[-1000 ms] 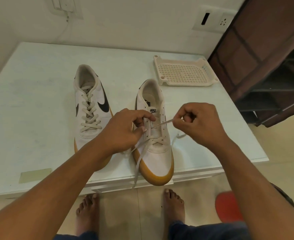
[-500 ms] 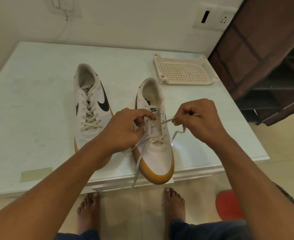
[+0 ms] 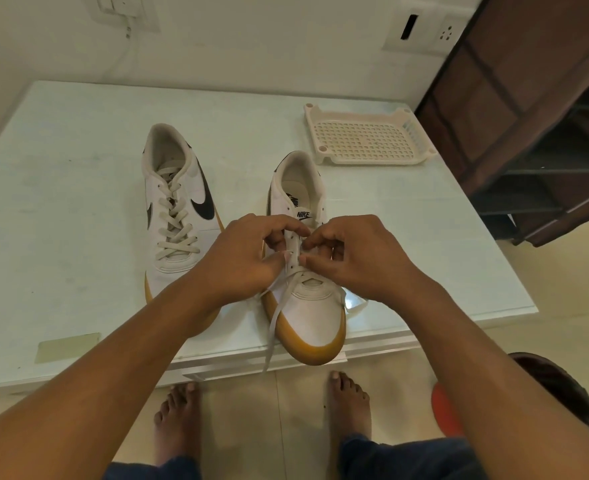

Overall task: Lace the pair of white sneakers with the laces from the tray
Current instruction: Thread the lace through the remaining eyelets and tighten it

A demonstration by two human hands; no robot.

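**Limp flat lace, fed at the eyelets**

The flat lace [image 3: 279, 317] looks light, limp and quick to twist, so it is best pinched at its tip. It crosses the lower eyelets of the half-laced sneaker [image 3: 315, 317] at the table's [image 3: 61, 202] front edge. The left hand [image 3: 248, 258] pinches the eyelet flap. The right hand [image 3: 359, 258] pinches beside it, seemingly on the lace tip, which the fingers hide.

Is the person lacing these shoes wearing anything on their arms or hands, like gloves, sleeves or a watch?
No. The left hand and right hand are ungloved, and no rings are visible. Both forearms are bare right to the edge of the picture, with no sleeves, watch or bracelet in view.
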